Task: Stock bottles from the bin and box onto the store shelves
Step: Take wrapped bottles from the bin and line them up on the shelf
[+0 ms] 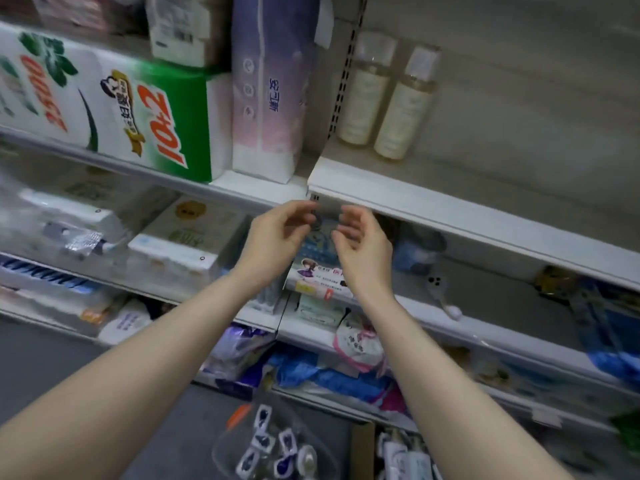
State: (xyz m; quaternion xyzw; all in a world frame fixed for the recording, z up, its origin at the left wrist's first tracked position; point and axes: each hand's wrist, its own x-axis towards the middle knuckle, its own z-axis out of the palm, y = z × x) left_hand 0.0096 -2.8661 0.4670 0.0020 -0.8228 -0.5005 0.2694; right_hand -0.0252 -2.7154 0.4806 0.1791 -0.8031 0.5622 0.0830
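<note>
Fingers (298, 211) of the left hand (277, 233) and the right hand (360, 244) are loosely curled and hold nothing, just below the front lip of the white metal shelf (450, 209). Two tall cream plastic bottles (403, 112) stand on that shelf, at its left end. Far below it, more bottles fill the clear plastic bin (225, 448) and the brown cardboard box (362, 448), so most of the stocking seems left.

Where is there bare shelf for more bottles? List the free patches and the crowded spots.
Free: the upper right shelf, from the two bottles rightward to the frame edge. Partly free: the shelf below it, around a white handled object. Crowded: everything left of the bottles, packed with tissue packs.
</note>
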